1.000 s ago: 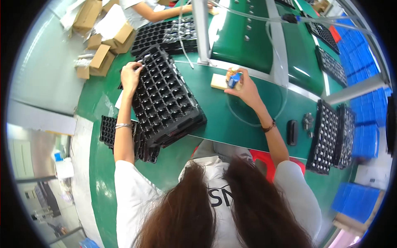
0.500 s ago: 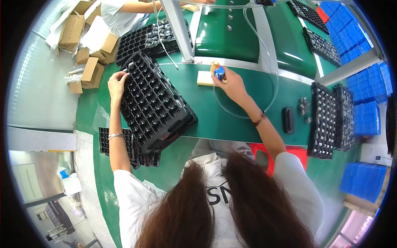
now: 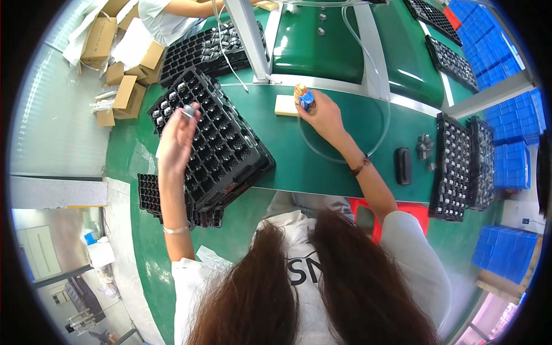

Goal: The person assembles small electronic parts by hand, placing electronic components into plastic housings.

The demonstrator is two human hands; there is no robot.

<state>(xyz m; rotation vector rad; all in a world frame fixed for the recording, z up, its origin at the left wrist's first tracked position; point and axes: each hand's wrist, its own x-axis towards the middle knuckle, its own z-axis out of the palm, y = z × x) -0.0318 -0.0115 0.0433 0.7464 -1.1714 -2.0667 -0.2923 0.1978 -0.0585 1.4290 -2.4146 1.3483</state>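
Observation:
My left hand (image 3: pixel 177 141) is raised over a black plastic tray (image 3: pixel 221 164) of many pockets, pinching a small silvery metal part (image 3: pixel 188 111) between thumb and fingertips. Several similar metal parts sit in the pockets along the tray's far left side; many other pockets look bare. The tray lies slanted on a stack of trays at the table's left edge. My right hand (image 3: pixel 323 117) is wrapped round a small blue tool (image 3: pixel 305 100) with a coppery-orange tip pointing up and away. A cream-coloured block (image 3: pixel 286 106) lies just left of this hand.
A clear hose (image 3: pixel 387 123) loops around my right hand. Right of it lie a dark oblong case (image 3: pixel 403 166), loose metal parts (image 3: pixel 425 147) and filled trays (image 3: pixel 449 172). Beyond a metal post (image 3: pixel 247 40) runs a green conveyor belt (image 3: pixel 316 52). A co-worker's arm (image 3: pixel 192 8) shows at far left.
My left hand has moved from the tray's far left edge rightward and nearer, with a metal part now visible in its fingers. My right hand stays nearly still. Parts on the belt have shifted.

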